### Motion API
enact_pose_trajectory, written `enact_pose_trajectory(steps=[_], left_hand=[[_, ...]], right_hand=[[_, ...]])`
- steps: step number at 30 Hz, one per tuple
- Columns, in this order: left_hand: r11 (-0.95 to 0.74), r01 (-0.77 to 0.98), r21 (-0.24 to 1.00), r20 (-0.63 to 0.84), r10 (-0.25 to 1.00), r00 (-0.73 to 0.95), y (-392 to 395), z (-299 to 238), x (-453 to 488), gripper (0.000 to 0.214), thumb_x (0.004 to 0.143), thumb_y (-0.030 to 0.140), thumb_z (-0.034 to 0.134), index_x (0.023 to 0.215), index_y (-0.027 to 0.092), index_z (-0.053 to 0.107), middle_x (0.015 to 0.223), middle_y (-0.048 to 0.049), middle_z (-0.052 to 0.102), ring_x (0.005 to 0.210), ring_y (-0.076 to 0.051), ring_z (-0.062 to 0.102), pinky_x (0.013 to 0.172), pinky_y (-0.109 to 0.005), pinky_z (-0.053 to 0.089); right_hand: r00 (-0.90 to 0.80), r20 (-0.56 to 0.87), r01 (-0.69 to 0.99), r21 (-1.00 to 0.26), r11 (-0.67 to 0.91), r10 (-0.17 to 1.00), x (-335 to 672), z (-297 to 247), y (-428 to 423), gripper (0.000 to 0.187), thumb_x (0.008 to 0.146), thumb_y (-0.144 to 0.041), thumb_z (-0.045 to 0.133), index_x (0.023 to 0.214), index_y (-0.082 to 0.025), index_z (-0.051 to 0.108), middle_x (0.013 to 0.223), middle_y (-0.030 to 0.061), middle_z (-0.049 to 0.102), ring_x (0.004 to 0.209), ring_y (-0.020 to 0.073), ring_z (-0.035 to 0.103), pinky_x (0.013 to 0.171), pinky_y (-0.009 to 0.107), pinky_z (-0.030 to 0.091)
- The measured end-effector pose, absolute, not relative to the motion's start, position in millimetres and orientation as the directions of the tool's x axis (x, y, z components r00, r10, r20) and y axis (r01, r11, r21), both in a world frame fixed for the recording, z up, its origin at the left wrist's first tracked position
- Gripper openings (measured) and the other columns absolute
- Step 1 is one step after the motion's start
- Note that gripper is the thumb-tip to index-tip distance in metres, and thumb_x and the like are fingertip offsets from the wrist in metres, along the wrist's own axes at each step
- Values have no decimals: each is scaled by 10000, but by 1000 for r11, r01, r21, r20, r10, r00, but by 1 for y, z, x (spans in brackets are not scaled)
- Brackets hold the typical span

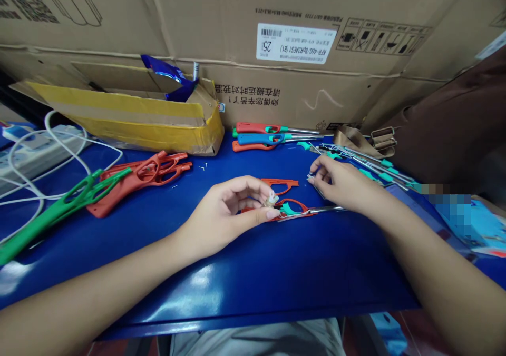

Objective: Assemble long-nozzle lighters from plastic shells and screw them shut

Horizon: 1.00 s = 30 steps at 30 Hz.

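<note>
My left hand [233, 208] pinches a small whitish, yellowish part [271, 199] between thumb and fingers. Just under it lies an opened red lighter shell [304, 206] with a green trigger [290, 209] and a metal tube [328, 209] running right. Behind that sits another red shell half [281, 183]. My right hand [336, 179], to the right of these, has its fingertips closed on a tiny pale piece [310, 176], too small to name. Near it are several metal tubes with green triggers [367, 161].
Long-nosed lighters, blue [261, 139] and red [253, 128], lie at the back. Red shells [138, 177] and a green shell [59, 208] are on the left, by a power strip [59, 145] and a yellow-taped box [158, 124]. A large carton [221, 24] stands behind the blue table [237, 287].
</note>
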<state>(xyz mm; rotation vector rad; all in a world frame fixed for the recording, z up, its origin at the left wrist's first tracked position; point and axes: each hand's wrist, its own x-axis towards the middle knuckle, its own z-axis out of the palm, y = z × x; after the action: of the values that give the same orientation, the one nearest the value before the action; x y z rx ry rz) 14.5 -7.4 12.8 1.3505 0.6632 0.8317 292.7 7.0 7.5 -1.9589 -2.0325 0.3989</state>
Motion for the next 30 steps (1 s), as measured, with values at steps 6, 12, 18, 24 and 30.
enact_pose_trajectory(steps=[6, 12, 18, 24, 30], left_hand=[[57, -94, 994, 2, 846, 534, -10, 14, 16, 240, 706, 196, 877, 906, 155, 752, 902, -34, 751, 828, -149, 695, 811, -284, 604], [130, -152, 980, -27, 840, 542, -9, 15, 17, 234, 654, 152, 902, 846, 156, 769, 799, -9, 750, 689, -114, 676, 695, -242, 598], [150, -164, 975, -31, 824, 566, -8, 16, 17, 215, 661, 109, 897, 831, 156, 774, 769, 6, 753, 661, -87, 673, 659, -188, 586], [97, -124, 988, -8, 818, 576, -9, 12, 17, 209, 689, 120, 892, 856, 155, 771, 747, 22, 742, 651, -66, 661, 645, -149, 564], [30, -82, 996, 21, 830, 558, -9, 11, 15, 218, 692, 166, 905, 859, 148, 767, 777, 16, 749, 676, -67, 668, 669, -146, 562]], right_hand=[[-271, 382, 873, -289, 393, 883, 274, 19, -2, 54, 945, -275, 603, 941, -222, 592, 997, 92, 645, 961, 266, 618, 866, 424, 501], [-522, 428, 425, -619, 660, 738, 238, 33, -29, 110, 935, -238, 711, 1016, -239, 637, 971, 31, 657, 896, 168, 619, 812, 320, 513], [-423, 404, 345, -757, 556, 811, 233, 27, -32, 126, 912, -234, 747, 991, -225, 649, 948, 26, 668, 806, 143, 611, 717, 294, 509], [-403, 370, 360, -777, 516, 837, 229, 27, -33, 99, 917, -226, 743, 933, -204, 648, 876, 2, 663, 736, 114, 591, 675, 268, 478], [-369, 355, 376, -788, 487, 859, 226, 26, -34, 87, 907, -176, 736, 904, -192, 651, 831, -13, 653, 718, 105, 576, 665, 254, 456]])
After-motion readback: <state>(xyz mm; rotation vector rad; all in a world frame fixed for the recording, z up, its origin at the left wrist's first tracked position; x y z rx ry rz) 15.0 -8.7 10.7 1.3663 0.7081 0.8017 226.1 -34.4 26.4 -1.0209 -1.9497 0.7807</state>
